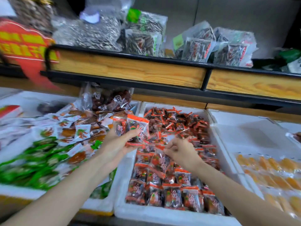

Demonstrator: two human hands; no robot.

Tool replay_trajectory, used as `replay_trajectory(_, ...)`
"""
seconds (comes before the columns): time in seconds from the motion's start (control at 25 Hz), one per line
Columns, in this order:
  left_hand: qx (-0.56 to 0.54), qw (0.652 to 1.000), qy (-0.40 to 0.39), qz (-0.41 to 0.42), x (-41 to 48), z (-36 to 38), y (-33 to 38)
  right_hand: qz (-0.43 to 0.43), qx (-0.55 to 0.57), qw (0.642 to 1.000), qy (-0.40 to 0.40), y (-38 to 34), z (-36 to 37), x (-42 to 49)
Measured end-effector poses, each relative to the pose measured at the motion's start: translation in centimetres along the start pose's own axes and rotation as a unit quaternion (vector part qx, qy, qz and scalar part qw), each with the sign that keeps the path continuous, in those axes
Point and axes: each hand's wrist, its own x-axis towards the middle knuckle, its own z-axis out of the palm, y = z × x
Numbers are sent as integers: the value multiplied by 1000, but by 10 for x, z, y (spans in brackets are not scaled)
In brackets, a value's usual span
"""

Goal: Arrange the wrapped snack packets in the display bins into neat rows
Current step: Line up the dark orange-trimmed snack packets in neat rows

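Observation:
A white foam bin [125, 207] holds many red-and-dark wrapped snack packets [172, 198]. Those at the front stand in neat rows; those at the back [179, 123] lie in a loose heap. My left hand [118, 142] is raised over the bin's left wall and grips a small stack of these packets [133, 128]. My right hand [180, 152] hovers over the middle of the bin with its fingers curled; the blur hides whether it pinches a packet.
A bin on the left holds green packets [32, 167] and orange-and-white packets [78, 132]. On the right, a bin carries yellow-orange packets [275, 175]. A wooden shelf [127, 70] with bags of sunflower seeds [91, 31] overhangs the back. A red sign [24, 46] hangs at left.

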Motion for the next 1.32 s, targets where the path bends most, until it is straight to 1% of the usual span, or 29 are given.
replay_trajectory(0.12,20,1000,6,2,-29,-13,14,-6,-21,999,-49,-9,41,-16)
replay_trajectory(0.32,-30,1000,-3,-8,-68,-40,31,20,-48,993,-107,-10,91,-23)
replay_trajectory(0.4,-22,1000,7,-2,-78,-48,32,27,-73,988,-130,-6,106,-25)
replay_trajectory(0.48,-26,999,15,-10,-82,-52,31,23,-81,986,-141,-4,116,-25)
replay_trajectory(0.6,-33,999,25,-28,-79,-60,21,-1,-114,984,-134,-1,119,-21)
replay_trajectory(0.72,-39,998,29,-48,-79,-58,12,-13,-136,976,-170,0,118,-17)
replay_trajectory(0.84,-59,997,21,-55,-80,-55,5,-27,-105,982,-156,4,116,-20)
replay_trajectory(0.96,-66,996,19,-62,-81,-56,-2,-43,-95,983,-148,7,116,-25)
replay_trajectory(1.08,-60,995,23,-71,-86,-56,-10,-45,-61,990,-119,6,113,-27)
replay_trajectory(1.24,-59,995,23,-79,-98,-50,-17,-65,-94,987,-116,3,113,-29)
replay_trajectory(1.32,-58,995,16,-78,-103,-50,-21,-68,-80,987,-121,1,112,-34)
